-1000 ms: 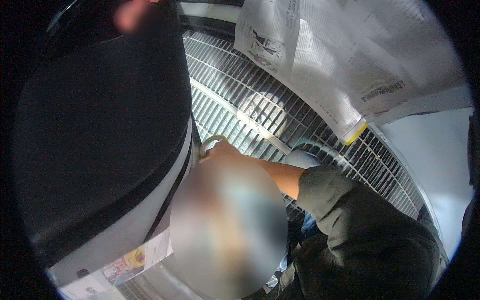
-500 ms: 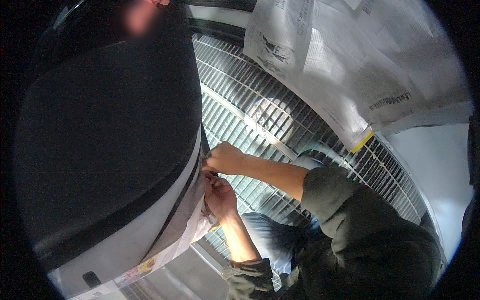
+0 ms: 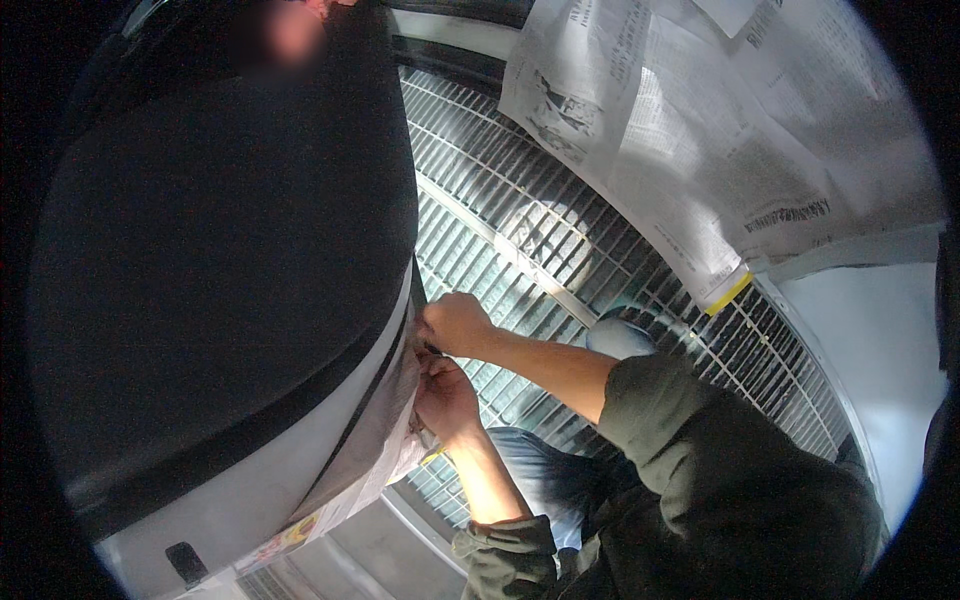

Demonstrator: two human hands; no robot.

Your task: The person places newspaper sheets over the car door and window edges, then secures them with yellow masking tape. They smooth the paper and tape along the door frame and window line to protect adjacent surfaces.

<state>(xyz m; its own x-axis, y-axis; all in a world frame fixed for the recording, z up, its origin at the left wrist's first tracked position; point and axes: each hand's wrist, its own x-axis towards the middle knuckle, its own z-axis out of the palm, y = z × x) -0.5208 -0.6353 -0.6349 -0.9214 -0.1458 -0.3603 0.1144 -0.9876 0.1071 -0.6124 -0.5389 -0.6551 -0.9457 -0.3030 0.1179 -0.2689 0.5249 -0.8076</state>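
Observation:
My right hand (image 3: 457, 325) is closed, its fingertips pressed against the edge of a large white and black panel (image 3: 230, 250), apparently part of a vehicle. What it pinches is hidden. Just below, almost touching it, my left hand (image 3: 447, 398) has its fingers bent and pinched at the border of the newspaper (image 3: 385, 420) covering the panel's lower side. The paper is crumpled by that hand. A dark strip (image 3: 365, 400) runs along the panel beside the paper.
Beneath me lies a metal grating floor (image 3: 480, 250). Newspaper sheets (image 3: 690, 130), with a yellow-edged corner, hang at the upper right over a pale surface (image 3: 870, 330). My jeans-clad leg (image 3: 535, 465) is close below my hands. A blurred reddish shape (image 3: 295, 35) shows at the top.
The whole view has shifted slightly, with the scene now a little farther right. Both hands stay at the same panel edge; their fingers have barely moved.

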